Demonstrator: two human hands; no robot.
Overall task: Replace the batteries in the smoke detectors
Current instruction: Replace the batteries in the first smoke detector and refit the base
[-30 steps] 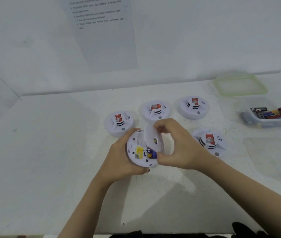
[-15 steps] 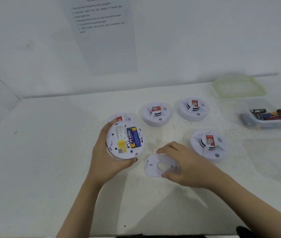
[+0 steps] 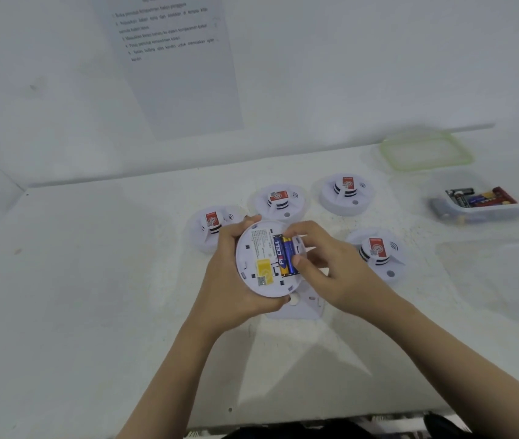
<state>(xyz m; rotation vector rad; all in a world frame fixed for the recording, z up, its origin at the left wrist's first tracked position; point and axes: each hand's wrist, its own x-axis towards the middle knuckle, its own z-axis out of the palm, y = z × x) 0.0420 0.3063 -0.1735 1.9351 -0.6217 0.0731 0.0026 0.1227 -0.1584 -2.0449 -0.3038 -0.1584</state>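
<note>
Gripped in the left hand [image 3: 229,280], fingers and thumb curled round the rim: a round white smoke detector [image 3: 258,258], back side up, raised over the white table [image 3: 93,280]. In its open compartment, two blue-and-yellow batteries [image 3: 285,256] side by side, next to a yellow label. Pinching at those batteries from the detector's right, the right hand [image 3: 334,270], forefinger at the far end, thumb at the near end. Just below the held detector and partly hidden under it, a loose white back plate [image 3: 305,307] lying flat on the table. Face up with red labels around the held detector: a second detector [image 3: 210,228] just behind it to the left, partly covered by the left hand; a third detector [image 3: 280,201] just behind; a fourth detector [image 3: 346,193] behind and to the right; a fifth detector [image 3: 376,253] to the right, past the right hand. Well to the right of the held detector, a clear tub [image 3: 476,213] with spare batteries inside, and beyond that a green-rimmed lid [image 3: 426,150]. Far behind the held detector, on the wall, a printed sheet [image 3: 175,68], text too blurred to read.
</note>
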